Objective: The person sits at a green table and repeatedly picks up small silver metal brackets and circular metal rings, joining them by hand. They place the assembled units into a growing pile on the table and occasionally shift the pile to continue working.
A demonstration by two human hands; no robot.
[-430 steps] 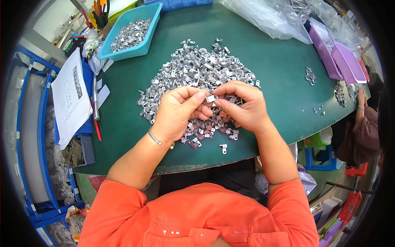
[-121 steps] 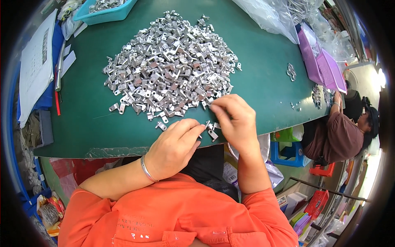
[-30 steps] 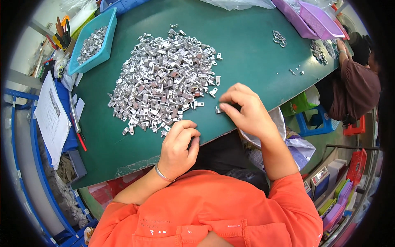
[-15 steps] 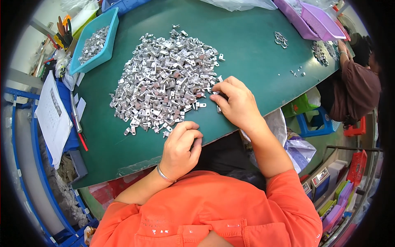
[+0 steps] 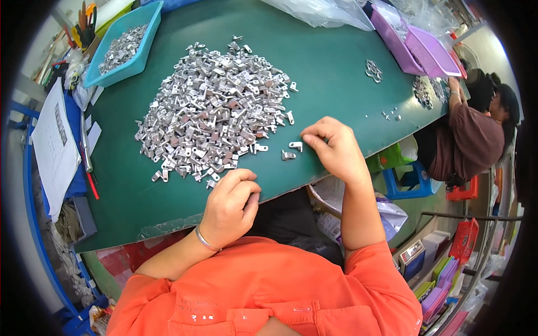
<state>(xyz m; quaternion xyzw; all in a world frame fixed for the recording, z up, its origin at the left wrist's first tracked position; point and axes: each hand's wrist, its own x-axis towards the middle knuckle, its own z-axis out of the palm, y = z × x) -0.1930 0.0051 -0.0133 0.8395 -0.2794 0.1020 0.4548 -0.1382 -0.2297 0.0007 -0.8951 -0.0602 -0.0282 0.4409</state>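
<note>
A large heap of small grey metal L-shaped brackets (image 5: 216, 112), each with a hole, covers the middle of the green table. My right hand (image 5: 334, 147) is to the right of the heap, thumb and index fingertip drawn together with nothing showing between them. Just left of those fingertips lies one loose bracket (image 5: 295, 146). A second loose bracket (image 5: 288, 155) lies close beside it. My left hand (image 5: 230, 203) rests at the table's near edge below the heap, its fingers curled in. The inside of that hand is hidden. Another bracket (image 5: 211, 183) lies by its knuckles.
A turquoise bin (image 5: 147, 45) of metal parts stands at the far left, above papers (image 5: 56, 148) and a red pen (image 5: 92, 186). Purple bins (image 5: 428, 53) stand far right, near metal rings (image 5: 374, 71). A co-worker (image 5: 471, 131) sits at the right edge.
My right hand has drawn back from the heap's edge, and two loose brackets now show on the table beside it. The whole view has shifted slightly; my left hand stays curled.
</note>
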